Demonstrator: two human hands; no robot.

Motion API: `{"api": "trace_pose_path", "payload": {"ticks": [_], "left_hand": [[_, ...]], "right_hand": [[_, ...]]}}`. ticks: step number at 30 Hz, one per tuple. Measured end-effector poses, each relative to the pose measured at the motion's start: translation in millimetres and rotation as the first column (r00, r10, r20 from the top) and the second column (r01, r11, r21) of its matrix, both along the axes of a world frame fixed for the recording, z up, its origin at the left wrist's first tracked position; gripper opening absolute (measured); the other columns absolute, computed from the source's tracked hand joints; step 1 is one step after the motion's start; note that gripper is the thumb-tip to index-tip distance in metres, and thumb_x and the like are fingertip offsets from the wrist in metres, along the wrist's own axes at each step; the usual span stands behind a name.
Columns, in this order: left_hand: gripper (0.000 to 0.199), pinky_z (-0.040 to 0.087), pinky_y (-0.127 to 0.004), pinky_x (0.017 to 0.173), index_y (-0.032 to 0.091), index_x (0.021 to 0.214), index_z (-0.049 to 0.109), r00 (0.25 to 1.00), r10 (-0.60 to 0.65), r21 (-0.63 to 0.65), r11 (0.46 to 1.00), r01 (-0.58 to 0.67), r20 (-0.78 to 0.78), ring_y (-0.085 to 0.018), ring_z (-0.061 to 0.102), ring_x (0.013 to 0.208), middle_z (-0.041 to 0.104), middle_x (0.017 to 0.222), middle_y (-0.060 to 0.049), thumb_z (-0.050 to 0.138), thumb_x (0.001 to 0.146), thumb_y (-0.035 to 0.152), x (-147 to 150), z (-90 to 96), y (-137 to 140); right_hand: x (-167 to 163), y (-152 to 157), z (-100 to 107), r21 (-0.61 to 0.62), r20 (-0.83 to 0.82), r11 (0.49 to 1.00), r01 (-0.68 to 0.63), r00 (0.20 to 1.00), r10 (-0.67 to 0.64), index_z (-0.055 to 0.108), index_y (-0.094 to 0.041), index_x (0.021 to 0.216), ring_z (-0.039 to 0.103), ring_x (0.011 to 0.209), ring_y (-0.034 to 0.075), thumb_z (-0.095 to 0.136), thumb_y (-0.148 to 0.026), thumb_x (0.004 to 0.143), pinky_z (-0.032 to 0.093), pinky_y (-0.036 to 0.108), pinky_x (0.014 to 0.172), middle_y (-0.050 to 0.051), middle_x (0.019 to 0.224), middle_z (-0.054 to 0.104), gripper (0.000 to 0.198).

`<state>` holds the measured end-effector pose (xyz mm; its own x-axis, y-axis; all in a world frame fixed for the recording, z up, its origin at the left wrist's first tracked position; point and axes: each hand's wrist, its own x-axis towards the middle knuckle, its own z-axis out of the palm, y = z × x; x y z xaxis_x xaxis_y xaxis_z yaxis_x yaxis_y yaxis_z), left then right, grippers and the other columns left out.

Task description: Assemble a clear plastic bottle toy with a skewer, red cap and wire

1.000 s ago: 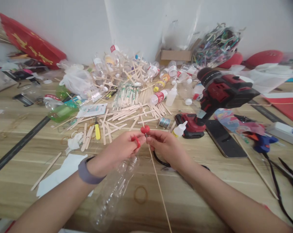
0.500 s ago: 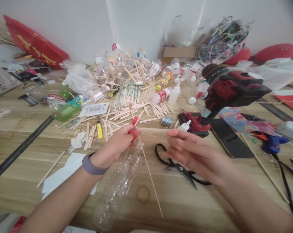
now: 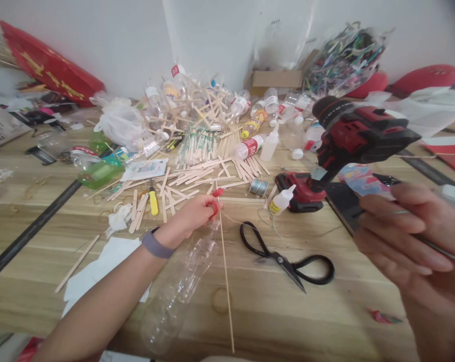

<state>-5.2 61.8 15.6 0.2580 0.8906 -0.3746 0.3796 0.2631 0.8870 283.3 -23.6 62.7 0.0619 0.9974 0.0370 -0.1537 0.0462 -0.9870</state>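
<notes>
My left hand [image 3: 200, 211] is closed around a thin wooden stick [image 3: 227, 286] that points down toward the table's near edge. Red plastic pieces [image 3: 217, 192], which look like bottle-cap parts, sit at the stick's upper end by the fingertips. Below that hand lies a clear plastic bottle [image 3: 178, 286], its neck close to the fingers. A fine thread [image 3: 235, 220] runs rightward from the stick. At the right, my right hand [image 3: 408, 231] is raised over the phone [image 3: 342, 206], fingers pinched on the thread. Between the hands lie black-handled scissors [image 3: 280, 259], partly spread.
A red and black cordless drill [image 3: 344, 146] stands at the right, with a small glue bottle [image 3: 282, 200] and a thread spool [image 3: 259, 187] beside it. Craft sticks [image 3: 197, 173] and plastic bottles are heaped behind. A yellow-handled screwdriver [image 3: 154, 202] lies left of centre.
My right hand has moved right, away from the stick and scissors, drawing the thread out. The stick in my left hand has swung to a steeper angle, and that hand has shifted slightly right.
</notes>
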Motion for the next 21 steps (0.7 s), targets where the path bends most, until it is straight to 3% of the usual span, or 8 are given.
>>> {"api": "trace_pose_path", "payload": {"ticks": [2,5,8,10,13,16,19,21], "left_hand": [[0.021,0.021,-0.021,0.044,0.018,0.055,0.047,0.999,-0.033,-0.009,0.999,0.033,-0.024,-0.008,0.035,0.044,0.044,0.05,0.004,0.051,0.076,0.017,0.1,-2.0,1.3],[0.016,0.021,-0.021,0.044,0.018,0.063,0.053,0.996,-0.067,-0.018,0.998,0.066,-0.06,-0.008,0.035,0.044,0.047,0.052,0.004,0.05,0.078,0.023,-2.6,-0.6,-0.3],[0.016,0.026,-0.021,0.045,0.018,0.081,0.058,0.994,-0.05,0.021,0.998,0.052,-0.095,-0.009,0.036,0.046,0.047,0.057,0.005,0.046,0.082,0.028,-8.0,2.2,-1.8],[0.018,0.029,-0.021,0.048,0.018,0.086,0.058,0.993,-0.025,0.077,0.996,0.035,-0.117,-0.01,0.038,0.05,0.046,0.062,0.005,0.044,0.084,0.029,-12.8,2.4,-0.8],[0.021,0.033,-0.023,0.052,0.018,0.091,0.059,0.987,0.0,0.156,0.988,0.025,-0.16,-0.012,0.042,0.055,0.05,0.07,0.003,0.044,0.086,0.031,-21.3,0.8,1.5],[0.029,0.037,-0.028,0.062,0.019,0.106,0.058,0.948,0.021,0.259,0.964,0.066,-0.317,-0.016,0.05,0.066,0.058,0.082,-0.002,0.049,0.086,0.037,-29.1,2.2,-0.4],[0.038,0.039,-0.033,0.072,0.016,0.117,0.055,0.782,0.144,0.414,0.897,0.155,-0.606,-0.023,0.055,0.081,0.059,0.105,-0.011,0.046,0.089,0.04,-33.8,9.9,-9.2],[0.039,0.04,-0.036,0.075,0.015,0.114,0.056,0.7,0.195,0.444,0.875,0.191,-0.687,-0.025,0.057,0.084,0.057,0.114,-0.015,0.041,0.091,0.042,-34.9,17.0,-18.4]], "right_hand": [[-24.1,-3.8,7.0,0.014,-0.174,1.0,-0.007,0.985,0.009,0.066,-0.033,0.077,0.004,0.036,0.003,0.082,-0.04,0.069,-0.002,0.029,0.032,-0.006,0.062,0.041,0.019],[-46.4,-10.7,15.0,-0.011,-0.253,0.994,0.107,0.961,-0.106,0.067,-0.032,0.078,0.007,0.044,0.007,0.077,-0.036,0.076,-0.002,0.029,0.034,-0.003,0.069,0.043,0.011],[-51.7,-12.6,14.9,-0.014,-0.264,0.974,0.224,0.939,-0.22,0.068,-0.03,0.075,0.018,0.045,0.007,0.073,-0.031,0.08,0.007,0.027,0.034,0.0,0.071,0.044,0.007],[-49.2,-9.5,8.5,-0.016,-0.217,0.985,0.174,0.961,-0.174,0.071,-0.029,0.074,0.034,0.046,0.007,0.078,-0.028,0.074,0.018,0.025,0.034,0.002,0.07,0.052,0.007],[-46.1,-1.4,-6.8,0.031,-0.056,0.999,0.009,0.998,-0.008,0.077,-0.033,0.08,0.053,0.053,0.013,0.079,-0.028,0.073,0.04,0.028,0.043,0.005,0.074,0.066,0.009],[-50.9,5.5,-18.8,0.164,0.227,0.986,-0.031,0.974,-0.007,0.076,-0.038,0.088,0.064,0.067,0.016,0.072,-0.02,0.08,0.051,0.033,0.062,0.001,0.08,0.073,0.02],[-61.0,10.4,-21.8,0.384,0.564,0.917,-0.11,0.814,-0.139,0.075,-0.034,0.09,0.067,0.078,0.018,0.068,-0.015,0.081,0.052,0.033,0.072,0.001,0.086,0.074,0.023],[-68.1,14.4,-20.7,0.461,0.686,0.866,-0.196,0.697,-0.207,0.074,-0.031,0.091,0.067,0.08,0.019,0.064,-0.015,0.084,0.052,0.033,0.073,0.002,0.089,0.073,0.02]]}}
